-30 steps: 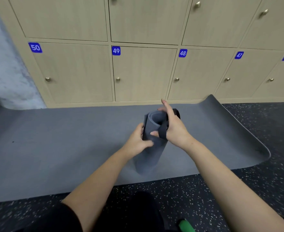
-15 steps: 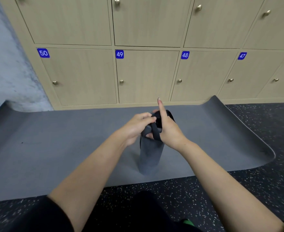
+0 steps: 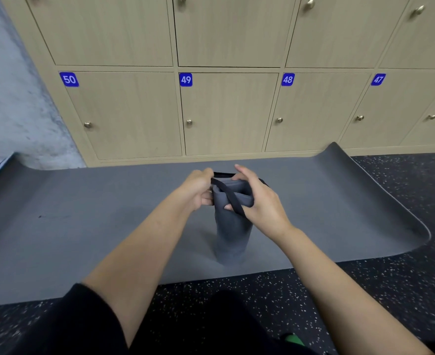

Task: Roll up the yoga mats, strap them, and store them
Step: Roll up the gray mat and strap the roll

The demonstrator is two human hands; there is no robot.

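Note:
A rolled grey yoga mat (image 3: 233, 231) stands upright on a second grey mat (image 3: 88, 226) that lies flat on the floor, both its ends curling up. A black strap (image 3: 228, 194) runs across the roll's top end and down its near side. My left hand (image 3: 198, 190) grips the strap at the roll's upper left edge. My right hand (image 3: 260, 201) holds the roll's top from the right, its thumb pinning the strap against the roll.
Wooden lockers (image 3: 226, 114) numbered 50 to 47 line the wall just behind the flat mat. A grey concrete wall (image 3: 8, 106) is at the left. Black speckled floor (image 3: 390, 290) lies to the right and in front. Something green (image 3: 294, 340) shows at the bottom edge.
My left hand rose from the roll's side to its top edge and took hold of the strap. My right index finger, pointing up before, has come down onto the roll's top.

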